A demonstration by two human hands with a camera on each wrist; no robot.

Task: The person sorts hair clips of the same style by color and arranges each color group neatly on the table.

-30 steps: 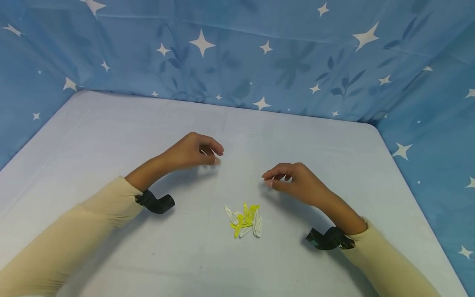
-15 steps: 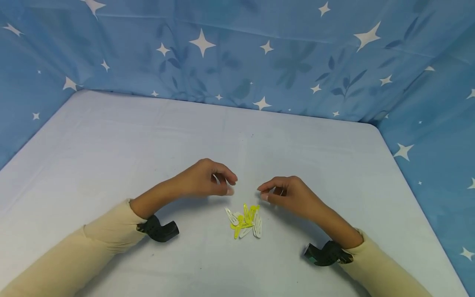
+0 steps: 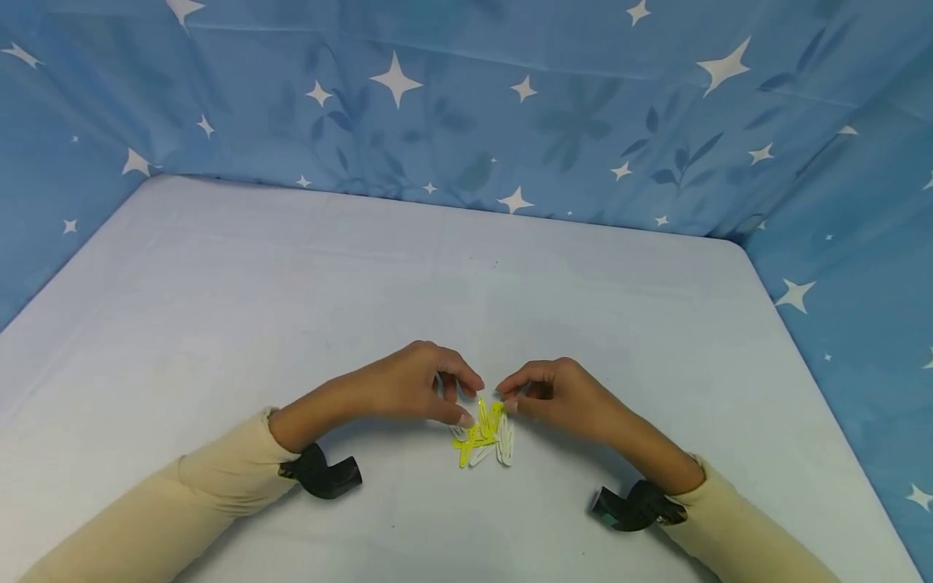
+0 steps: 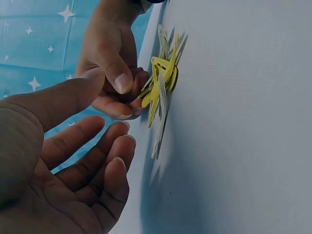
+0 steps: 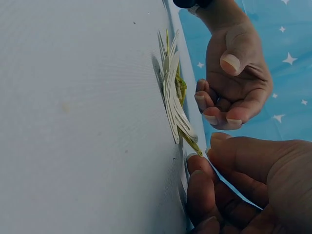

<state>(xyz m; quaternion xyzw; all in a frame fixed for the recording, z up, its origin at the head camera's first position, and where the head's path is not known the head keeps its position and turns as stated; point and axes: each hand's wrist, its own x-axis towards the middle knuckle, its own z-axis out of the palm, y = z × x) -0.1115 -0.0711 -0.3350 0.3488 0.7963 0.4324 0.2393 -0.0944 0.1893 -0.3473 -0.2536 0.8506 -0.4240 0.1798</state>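
A small heap of yellow and white snap hair clips [image 3: 484, 435] lies on the white table, in front of the person. The left hand [image 3: 411, 384] hovers at the heap's left side, thumb and fingers apart, its thumb overlapping a white clip in the head view. In the left wrist view that hand [image 4: 80, 161] has nothing between its fingers. From the right comes the right hand [image 3: 564, 398], loosely bent. Its thumb and forefinger stand on either side of the end of a yellow hair clip [image 5: 197, 148] in the right wrist view, fingertips right at it.
The white-covered table [image 3: 350, 267] extends round the heap. Behind it and along both sides hangs a blue curtain [image 3: 466, 105] with white stars. Black wrist cameras [image 3: 321, 474] are strapped over the beige sleeves [image 3: 168, 502].
Both hands have come down toward the hair clips and closer together. The left hand has moved the farthest, rightward and nearer the body. The heap lies where it was.
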